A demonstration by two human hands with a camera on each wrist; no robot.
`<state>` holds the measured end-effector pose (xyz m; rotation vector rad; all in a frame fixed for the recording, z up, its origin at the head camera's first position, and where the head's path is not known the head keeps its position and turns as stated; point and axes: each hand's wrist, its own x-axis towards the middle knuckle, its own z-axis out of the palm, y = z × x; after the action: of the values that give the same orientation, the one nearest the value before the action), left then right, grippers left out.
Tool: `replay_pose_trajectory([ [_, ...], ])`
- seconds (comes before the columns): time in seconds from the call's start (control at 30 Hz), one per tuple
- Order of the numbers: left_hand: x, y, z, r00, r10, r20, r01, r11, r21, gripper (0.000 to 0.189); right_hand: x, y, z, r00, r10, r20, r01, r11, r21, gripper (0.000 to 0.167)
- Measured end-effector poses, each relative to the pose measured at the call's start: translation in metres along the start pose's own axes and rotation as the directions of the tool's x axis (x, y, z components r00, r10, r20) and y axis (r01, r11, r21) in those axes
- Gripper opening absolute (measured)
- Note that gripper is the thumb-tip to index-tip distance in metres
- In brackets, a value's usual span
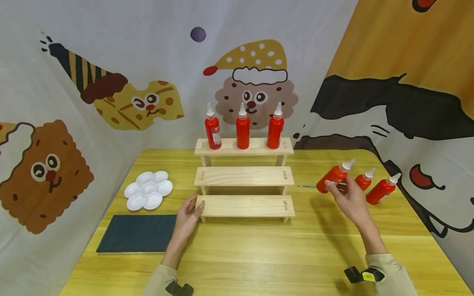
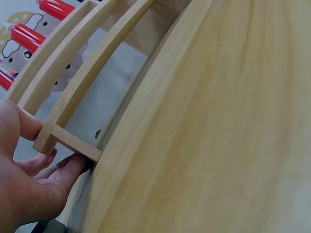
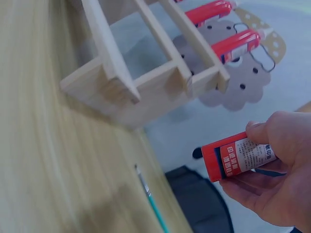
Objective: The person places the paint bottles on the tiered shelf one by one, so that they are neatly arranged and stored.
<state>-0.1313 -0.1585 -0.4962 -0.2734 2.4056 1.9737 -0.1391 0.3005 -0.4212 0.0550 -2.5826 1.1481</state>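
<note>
Beige sleeves (image 1: 389,273) come closest, a black device at each cuff; the right one bears a yellow sticker (image 1: 368,276) with print too small to read. The left hand (image 1: 187,220) grips the left end of the lowest tier of a wooden rack (image 1: 244,205). The right hand (image 1: 353,203) pinches a red bottle (image 1: 332,176) above the table (image 1: 244,255), right of the rack. Its label (image 3: 243,158) carries white Chinese characters on red beside a white panel of fine dark print, too blurred to read surely. Near it are a thin brush (image 1: 307,186) and two more red bottles (image 1: 381,191). Three white-nozzled bottles (image 1: 242,132) stand along the top tier, the leftmost showing an illegible label. Farther left lie a white flower-shaped palette (image 1: 149,188) and a dark rectangular board (image 1: 137,234). Cartoon-printed cloth (image 1: 148,45) hangs behind.
</note>
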Motion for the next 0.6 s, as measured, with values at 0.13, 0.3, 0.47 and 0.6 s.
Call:
replay_pose_trajectory([
  [0.13,-0.001,0.0,0.0,1.0,-0.001,0.001,0.001,1.0,-0.001,0.055,0.002,-0.014,0.001,0.999,-0.033,-0.011,0.033,0.999,0.01,0.041],
  [0.3,-0.001,0.0,0.0,1.0,0.0,0.008,0.0,1.0,-0.003,0.056,0.005,-0.031,0.0,0.998,-0.068,-0.014,0.068,0.996,0.049,0.04],
  [0.47,0.0,-0.001,0.0,1.0,0.0,0.011,0.0,1.0,-0.007,0.056,0.008,-0.05,0.002,0.992,-0.124,-0.01,0.124,0.988,0.092,0.04],
  [0.6,0.002,-0.002,-0.001,1.0,0.0,0.012,0.0,1.0,0.004,0.057,0.012,-0.063,0.007,0.988,-0.152,0.003,0.151,0.981,0.123,0.039],
])
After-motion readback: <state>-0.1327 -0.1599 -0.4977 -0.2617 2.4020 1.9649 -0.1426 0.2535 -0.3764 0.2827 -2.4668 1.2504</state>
